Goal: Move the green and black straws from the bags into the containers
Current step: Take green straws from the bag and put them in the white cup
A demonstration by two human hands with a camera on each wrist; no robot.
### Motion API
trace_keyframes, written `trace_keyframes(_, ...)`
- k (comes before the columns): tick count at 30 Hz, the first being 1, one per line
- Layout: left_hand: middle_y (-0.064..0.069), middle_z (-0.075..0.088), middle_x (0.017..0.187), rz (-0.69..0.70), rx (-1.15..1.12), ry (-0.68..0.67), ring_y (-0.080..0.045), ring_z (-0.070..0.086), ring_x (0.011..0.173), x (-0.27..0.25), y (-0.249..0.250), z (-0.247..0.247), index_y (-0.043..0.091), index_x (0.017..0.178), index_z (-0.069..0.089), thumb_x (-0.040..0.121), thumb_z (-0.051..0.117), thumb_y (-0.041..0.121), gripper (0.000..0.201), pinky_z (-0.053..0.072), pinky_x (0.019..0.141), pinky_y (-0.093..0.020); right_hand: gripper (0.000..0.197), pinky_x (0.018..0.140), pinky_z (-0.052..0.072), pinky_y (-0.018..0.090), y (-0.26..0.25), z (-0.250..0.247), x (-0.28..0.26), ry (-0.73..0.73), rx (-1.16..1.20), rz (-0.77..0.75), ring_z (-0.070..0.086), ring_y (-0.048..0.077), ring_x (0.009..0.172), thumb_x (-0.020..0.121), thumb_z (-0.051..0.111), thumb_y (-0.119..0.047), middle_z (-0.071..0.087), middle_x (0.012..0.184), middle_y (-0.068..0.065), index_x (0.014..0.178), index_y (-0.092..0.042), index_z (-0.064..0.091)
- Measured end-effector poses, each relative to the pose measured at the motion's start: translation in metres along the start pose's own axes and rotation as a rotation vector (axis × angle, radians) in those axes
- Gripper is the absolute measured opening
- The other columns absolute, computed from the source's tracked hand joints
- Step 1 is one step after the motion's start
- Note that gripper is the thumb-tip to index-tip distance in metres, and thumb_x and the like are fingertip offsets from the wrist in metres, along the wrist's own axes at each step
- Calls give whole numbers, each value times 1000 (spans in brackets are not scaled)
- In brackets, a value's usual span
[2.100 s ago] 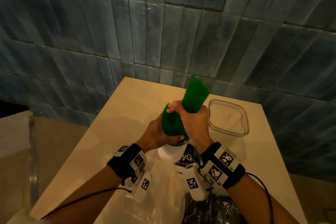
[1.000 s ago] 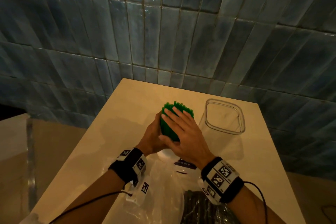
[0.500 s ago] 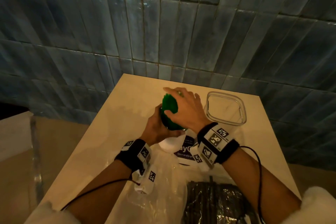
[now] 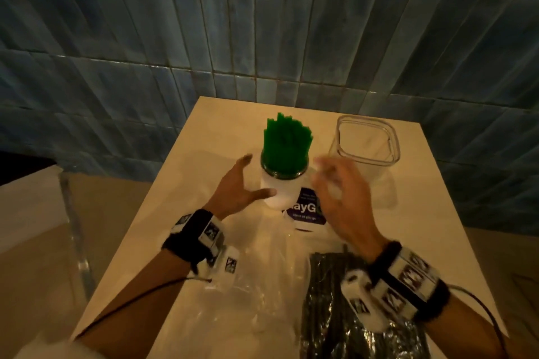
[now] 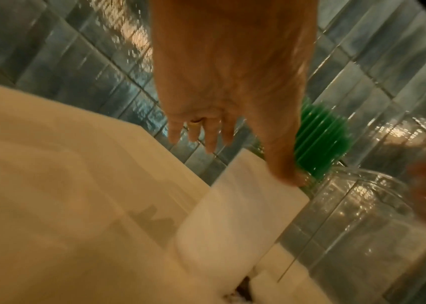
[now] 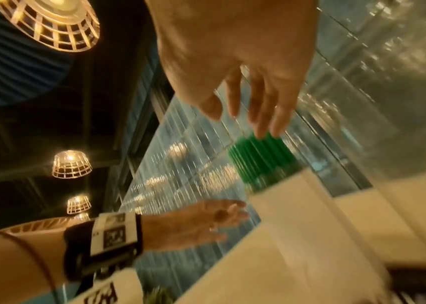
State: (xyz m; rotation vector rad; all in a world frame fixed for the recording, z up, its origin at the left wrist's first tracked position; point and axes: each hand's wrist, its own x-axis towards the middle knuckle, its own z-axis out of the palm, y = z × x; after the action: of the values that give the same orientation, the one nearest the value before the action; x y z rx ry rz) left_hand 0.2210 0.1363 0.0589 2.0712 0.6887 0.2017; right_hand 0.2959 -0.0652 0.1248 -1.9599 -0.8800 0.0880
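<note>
Hands first: the left hand is spread wide, fingers straight, thumb reaching toward the white cup and perhaps just touching its side, though the head view does not settle it. The right hand is likewise spread and blurred, holding nothing, hanging just right of the cup and apart from it. Green straws stand upright in the cup, well back from the table's near edge and about midway between its left and right edges. A clear tub stands near the far right corner, just beside the cup. By the near edge lie a clear bag and, to its right, a bag of black straws, partly hidden under the right wrist. Only the left wrist view shows a ring on the left hand and the thumb tip lying by the cup's rim, next to the straws and the tub. Only the right wrist view shows caged lamps overhead, the right hand's straight fingers above the straws, and the left hand flat beyond.
</note>
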Motion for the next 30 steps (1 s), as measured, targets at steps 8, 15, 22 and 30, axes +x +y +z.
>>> trace_keyframes(8, -2, -15, 156, -68, 539, -529, -21, -12, 143, -106, -104, -24, 29, 148, -4, 28, 33, 101, 145, 6, 115, -39, 124, 113, 29, 41, 36, 58, -86, -756, -177, 583, 27, 23, 139, 68, 77, -47, 18, 155, 4, 144, -36, -20)
trace_keyframes(15, -10, -36, 147, -171, 682, -536, -30, -24, 139, -179, -134, -14, 22, 139, -30, 39, 45, 95, 145, 2, 114, -50, 82, 73, 44, 22, 27, 70, -51, -512, -123, 534, 54, 15, 83, 83, 57, -1, 56, 92, 2, 147, -21, 10)
trace_keyframes(22, -14, 49, 126, -45, 793, -215, -31, 53, 111, -205, -101, -8, 14, 125, 46, 83, 31, 73, 75, 44, 91, -38, 48, 93, 40, 28, 21, 81, -34, -880, -502, 446, 52, 25, 116, 87, 62, -31, 54, 129, 9, 129, -12, 49)
trace_keyframes(30, -25, 21, 150, -7, 794, -307, -41, 18, 137, -177, -123, -4, 11, 146, 22, 42, 38, 97, 136, 27, 96, -58, 50, 95, 39, 29, 19, 90, -27, -1081, -383, 365, 53, 22, 116, 85, 66, -20, 54, 130, 5, 132, -20, 48)
